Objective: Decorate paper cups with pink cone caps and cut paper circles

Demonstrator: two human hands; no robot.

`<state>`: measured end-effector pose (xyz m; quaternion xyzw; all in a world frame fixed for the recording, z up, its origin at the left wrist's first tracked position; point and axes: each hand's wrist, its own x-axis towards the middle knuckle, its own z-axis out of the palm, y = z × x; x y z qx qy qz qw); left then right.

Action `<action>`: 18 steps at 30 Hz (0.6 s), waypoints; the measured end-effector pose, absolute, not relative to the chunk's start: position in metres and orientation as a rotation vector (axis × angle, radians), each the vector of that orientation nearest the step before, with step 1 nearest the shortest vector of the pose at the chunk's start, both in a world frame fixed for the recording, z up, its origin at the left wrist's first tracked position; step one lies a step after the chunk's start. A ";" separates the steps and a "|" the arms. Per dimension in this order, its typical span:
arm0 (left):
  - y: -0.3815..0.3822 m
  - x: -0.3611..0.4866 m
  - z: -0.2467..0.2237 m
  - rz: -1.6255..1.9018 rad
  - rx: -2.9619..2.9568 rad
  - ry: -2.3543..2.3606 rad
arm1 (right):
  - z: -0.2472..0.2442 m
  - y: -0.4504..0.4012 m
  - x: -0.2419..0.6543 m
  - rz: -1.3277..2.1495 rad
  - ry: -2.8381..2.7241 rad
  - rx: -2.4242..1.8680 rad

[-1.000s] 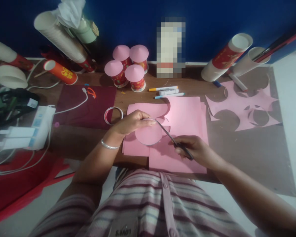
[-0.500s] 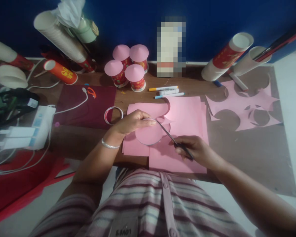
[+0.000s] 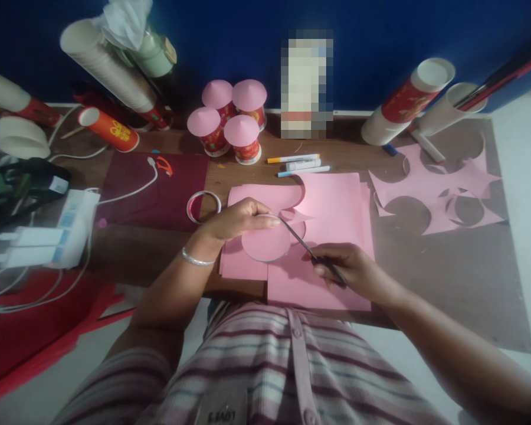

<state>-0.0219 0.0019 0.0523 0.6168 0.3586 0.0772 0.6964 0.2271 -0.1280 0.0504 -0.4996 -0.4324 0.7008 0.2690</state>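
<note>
Between the thumb and fingers of my left hand (image 3: 245, 218) is a round pink paper disc (image 3: 266, 241), pinched at its upper edge. My right hand (image 3: 343, 262) is closed round the dark handles of a pair of scissors (image 3: 307, 248). Their blades point up and left, with the tips at the disc's edge by my left thumb. Beneath both hands lie pink paper sheets (image 3: 323, 286), stacked and overlapping. One upper sheet (image 3: 331, 195) has a curved cut along its left side.
Several red paper cups with pink cone tops (image 3: 241, 133) stand at the back. Markers (image 3: 294, 158) lie before them. A tape roll (image 3: 203, 206) is left of the sheets, cut pink scraps (image 3: 438, 189) are right, and a power strip (image 3: 73, 230) with cables sits far left.
The disc has shifted very slightly down and left in my left hand. Both hands keep nearly the same place, and the scissors stay at the disc's edge.
</note>
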 end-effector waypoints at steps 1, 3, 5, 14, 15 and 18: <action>0.002 -0.022 0.053 0.171 1.376 0.801 | 0.050 -0.128 0.227 1.889 -1.170 -1.350; 0.002 -0.022 0.052 0.172 1.376 0.798 | 0.049 -0.128 0.227 1.891 -1.165 -1.349; 0.002 -0.023 0.052 0.164 1.375 0.788 | 0.047 -0.128 0.227 1.896 -1.152 -1.347; 0.001 -0.020 0.055 0.141 1.354 0.780 | 0.046 -0.128 0.228 1.933 -1.133 -1.327; 0.001 -0.020 0.055 0.141 1.353 0.785 | 0.046 -0.128 0.229 1.941 -1.126 -1.328; 0.000 -0.020 0.055 0.142 1.354 0.795 | 0.046 -0.129 0.229 1.960 -1.104 -1.336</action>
